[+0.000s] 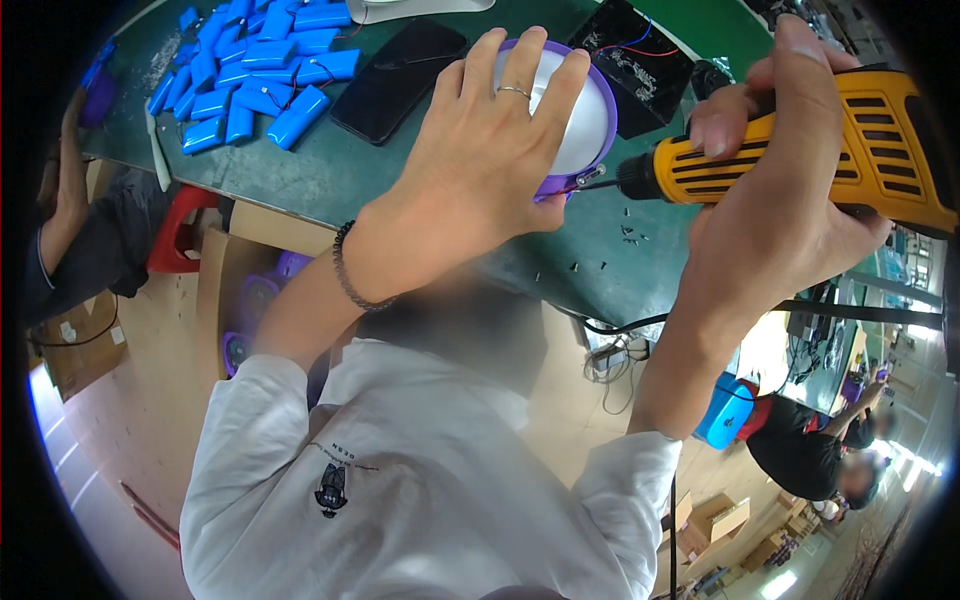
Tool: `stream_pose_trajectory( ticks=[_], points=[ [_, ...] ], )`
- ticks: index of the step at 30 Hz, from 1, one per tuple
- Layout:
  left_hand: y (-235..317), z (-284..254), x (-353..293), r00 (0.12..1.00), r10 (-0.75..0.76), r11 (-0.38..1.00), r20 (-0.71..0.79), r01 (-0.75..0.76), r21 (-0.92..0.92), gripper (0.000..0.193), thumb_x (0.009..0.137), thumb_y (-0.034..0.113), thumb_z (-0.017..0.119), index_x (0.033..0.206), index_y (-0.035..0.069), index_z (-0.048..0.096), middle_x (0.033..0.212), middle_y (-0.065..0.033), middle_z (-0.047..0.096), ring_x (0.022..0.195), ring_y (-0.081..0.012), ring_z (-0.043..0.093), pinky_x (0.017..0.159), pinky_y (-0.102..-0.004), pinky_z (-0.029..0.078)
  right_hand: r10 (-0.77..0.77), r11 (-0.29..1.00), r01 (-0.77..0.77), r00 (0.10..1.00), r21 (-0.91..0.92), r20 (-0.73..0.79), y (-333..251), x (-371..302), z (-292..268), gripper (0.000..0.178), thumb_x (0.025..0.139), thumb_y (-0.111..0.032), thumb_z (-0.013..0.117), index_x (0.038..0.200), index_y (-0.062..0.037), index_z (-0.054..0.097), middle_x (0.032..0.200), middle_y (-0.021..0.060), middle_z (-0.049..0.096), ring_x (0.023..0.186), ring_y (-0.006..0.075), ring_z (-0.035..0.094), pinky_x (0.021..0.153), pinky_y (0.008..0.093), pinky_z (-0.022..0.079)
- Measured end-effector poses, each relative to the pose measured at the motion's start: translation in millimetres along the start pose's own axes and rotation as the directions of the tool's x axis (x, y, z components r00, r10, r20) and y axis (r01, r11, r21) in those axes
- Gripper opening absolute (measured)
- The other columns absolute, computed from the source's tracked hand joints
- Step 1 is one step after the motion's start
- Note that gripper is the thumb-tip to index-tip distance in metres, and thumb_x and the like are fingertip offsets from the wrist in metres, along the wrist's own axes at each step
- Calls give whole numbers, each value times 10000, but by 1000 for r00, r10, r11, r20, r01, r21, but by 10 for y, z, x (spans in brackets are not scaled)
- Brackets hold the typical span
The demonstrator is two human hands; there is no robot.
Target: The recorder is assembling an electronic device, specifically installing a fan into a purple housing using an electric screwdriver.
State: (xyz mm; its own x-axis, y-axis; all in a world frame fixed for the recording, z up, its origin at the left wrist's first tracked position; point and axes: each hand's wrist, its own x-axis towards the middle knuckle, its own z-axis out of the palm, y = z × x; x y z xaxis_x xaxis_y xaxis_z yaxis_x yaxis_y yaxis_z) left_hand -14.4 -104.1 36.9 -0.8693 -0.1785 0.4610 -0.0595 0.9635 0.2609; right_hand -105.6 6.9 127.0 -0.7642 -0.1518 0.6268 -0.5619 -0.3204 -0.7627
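Note:
My left hand (480,150) is wrapped over a round purple housing (611,118) with a white inside (582,135), keeping it against the green table. Fingers lie across its open face and the thumb is at the near rim. In my right hand (775,190) is a yellow-and-black electric screwdriver (880,135), gripped round its body. Its thin bit (598,185) points left and meets small metal parts at the housing's near-right rim; whether a screw sits on the tip is too small to tell. Several small dark screws (630,236) lie scattered just below the bit.
Blue wrapped battery packs (270,55) are heaped at the far left, beside a black phone-like slab (400,80). A black panel with wires (640,70) lies behind the housing. A black cable (640,322) crosses the table's near edge. Another person's arm (65,190) shows at left.

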Motion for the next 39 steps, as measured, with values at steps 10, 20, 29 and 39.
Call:
stream_pose_trajectory(
  ticks=[10,20,29,39],
  points=[
    [-45,-103,96,1000,22,998,19,-20,-65,1157,607,331,918,1567,134,302,1562,-243,330,1432,-476,311,1150,-533,337,-78,996,75,994,-45,-75,-41,145,-315,152,855,-15,742,917,48,619,779,134,646,451,157,538,463,291,450],
    [-409,286,-363,972,-232,770,-36,161,-617,1329,600,411,967,1578,17,158,1491,-294,419,1364,-414,476,1139,-487,399,16,1000,-14,984,17,-179,-100,-19,-586,113,883,-19,711,929,29,620,784,116,626,452,139,526,457,275,422],
    [-357,155,-335,925,-369,531,89,288,-797,1051,698,339,939,1496,-19,356,1411,-178,556,1295,-328,560,1101,-435,449,29,998,-19,980,53,-199,-334,-54,-684,164,872,-37,752,950,18,618,750,68,621,465,116,548,459,243,445],
    [376,-60,-500,822,-241,-824,516,109,-557,731,1006,617,471,1569,171,337,1580,-112,402,1434,-317,421,1178,-543,376,53,994,-32,978,105,-200,-327,-38,-689,186,875,-46,751,978,30,617,775,108,632,453,131,541,448,262,437]
  ],
)
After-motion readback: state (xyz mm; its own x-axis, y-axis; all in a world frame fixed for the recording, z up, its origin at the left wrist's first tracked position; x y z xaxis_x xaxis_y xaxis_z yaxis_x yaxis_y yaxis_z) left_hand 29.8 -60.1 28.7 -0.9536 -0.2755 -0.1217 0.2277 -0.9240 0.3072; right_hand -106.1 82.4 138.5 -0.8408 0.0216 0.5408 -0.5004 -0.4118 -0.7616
